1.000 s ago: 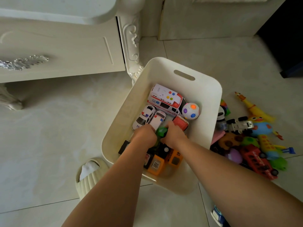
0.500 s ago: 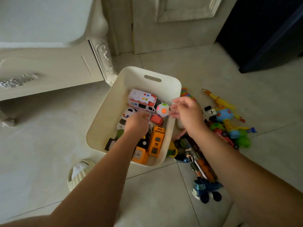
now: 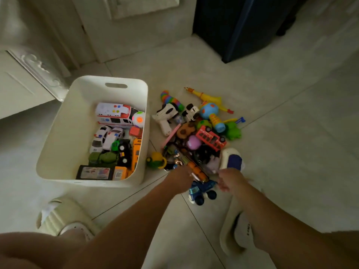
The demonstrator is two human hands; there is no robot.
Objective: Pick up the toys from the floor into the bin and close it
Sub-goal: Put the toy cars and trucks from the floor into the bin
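Open-topped white bin (image 3: 64, 136) is sitting with its right wall just beside the floor toy pile (image 3: 196, 136); bare tile is lying right of the pile. The bin is holding one ambulance (image 3: 114, 115) and two white police cars (image 3: 101, 136). Left hand (image 3: 180, 179) and right hand (image 3: 229, 179) are hovering at the pile's near edge, flanking one blue truck (image 3: 202, 191). Both are blurred, so grip cannot be told.

The bin (image 3: 58, 133) is plain cream. Inside it, the ambulance (image 3: 114, 115) is white with red stripes and coloured dots. The ball (image 3: 138, 119) is white with a bright orange spot, the police cars (image 3: 99, 138) are white with blue and red marks, the army truck (image 3: 104, 158) is dull green, and the school bus (image 3: 136, 152) is orange. On the pale tiled floor (image 3: 272, 152), the caterpillar (image 3: 171, 100) is rainbow-striped, the rubber chicken (image 3: 207, 97) yellow, the double-decker (image 3: 210, 137) red, the egg (image 3: 193, 142) lilac, the frog (image 3: 232, 131) green, and the lorry (image 3: 201, 191) blue with black wheels. The slippers (image 3: 64, 216) are cream.
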